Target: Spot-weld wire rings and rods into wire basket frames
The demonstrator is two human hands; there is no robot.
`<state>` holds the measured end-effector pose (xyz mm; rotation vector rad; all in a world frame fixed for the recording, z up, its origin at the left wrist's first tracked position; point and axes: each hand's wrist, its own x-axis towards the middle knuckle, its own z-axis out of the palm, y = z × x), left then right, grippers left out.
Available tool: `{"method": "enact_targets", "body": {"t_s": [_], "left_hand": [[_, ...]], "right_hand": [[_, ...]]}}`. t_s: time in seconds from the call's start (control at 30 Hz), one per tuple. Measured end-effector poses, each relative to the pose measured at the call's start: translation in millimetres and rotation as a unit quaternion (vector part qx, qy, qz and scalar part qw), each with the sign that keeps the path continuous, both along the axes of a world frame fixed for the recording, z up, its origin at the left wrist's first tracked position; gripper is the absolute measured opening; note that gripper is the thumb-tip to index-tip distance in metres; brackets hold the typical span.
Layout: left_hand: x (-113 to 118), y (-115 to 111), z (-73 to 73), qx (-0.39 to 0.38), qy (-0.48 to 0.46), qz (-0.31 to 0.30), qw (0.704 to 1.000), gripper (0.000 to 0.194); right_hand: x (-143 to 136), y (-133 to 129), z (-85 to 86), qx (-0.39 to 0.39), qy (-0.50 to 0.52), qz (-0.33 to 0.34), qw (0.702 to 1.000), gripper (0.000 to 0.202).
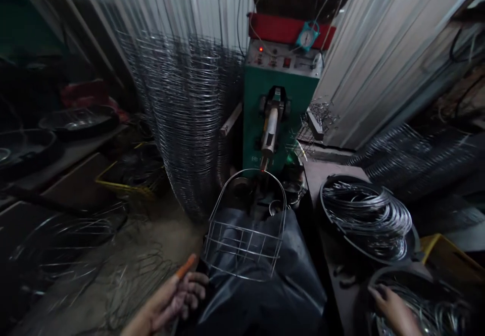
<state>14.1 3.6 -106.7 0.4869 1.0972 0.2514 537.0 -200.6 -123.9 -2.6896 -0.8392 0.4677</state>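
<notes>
A wire rack [242, 245] with a rounded hoop and a small grid lies over a dark apron [265, 295]. The top of its hoop meets the electrode tip [264, 163] of a green spot welding machine [252, 108]. My left hand [180, 293] hovers left of the rack, not touching it, palm partly up and fingers apart. An orange covering wraps its index finger. At the lower right, my right hand [392, 305] reaches to a round tray [373, 278] of bent wire pieces [435, 316]. Its fingertips are dim and partly hidden at the tray's rim.
Tall stacks of wire rings [185, 118] stand left of the machine. Another round tray [326, 209] holds curved wires [375, 220] on a side table [316, 174]. Yellow crates [125, 187] and loose wire frames [140, 285] occupy the left floor.
</notes>
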Motion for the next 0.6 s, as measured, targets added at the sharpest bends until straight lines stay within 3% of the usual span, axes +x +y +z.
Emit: {"method": "enact_targets", "body": {"t_s": [0.07, 0.13, 0.23, 0.33, 0.47, 0.6], "left_hand": [[9.9, -13.0, -7.0, -0.071, -0.121, 0.081, 0.987, 0.061], [22.9, -11.1, -8.1, -0.114, -0.199, 0.167, 0.959, 0.062], [34.5, -2.3, -12.4, -0.152, -0.255, 0.225, 0.928, 0.062], [34.0, -0.2, -21.2, -0.140, -0.307, 0.271, 0.902, 0.061], [33.2, -5.2, -19.5, -0.125, -0.350, 0.282, 0.884, 0.056], [34.5, -15.5, -3.7, -0.141, -0.322, 0.245, 0.904, 0.054]], "right_hand": [[15.2, -13.4, -0.9, 0.022, 0.057, 0.004, 0.998, 0.017], [21.0, -18.4, 3.1, 0.020, 0.077, -0.001, 0.997, 0.018], [18.4, -28.9, 6.9, -0.023, 0.036, -0.044, 0.998, 0.016], [8.6, -46.2, -1.9, -0.078, -0.031, -0.098, 0.992, 0.018], [-2.8, -64.3, -24.3, -0.077, -0.063, -0.150, 0.984, 0.023], [-6.8, -76.9, -35.0, -0.058, -0.073, -0.167, 0.982, 0.021]]}}
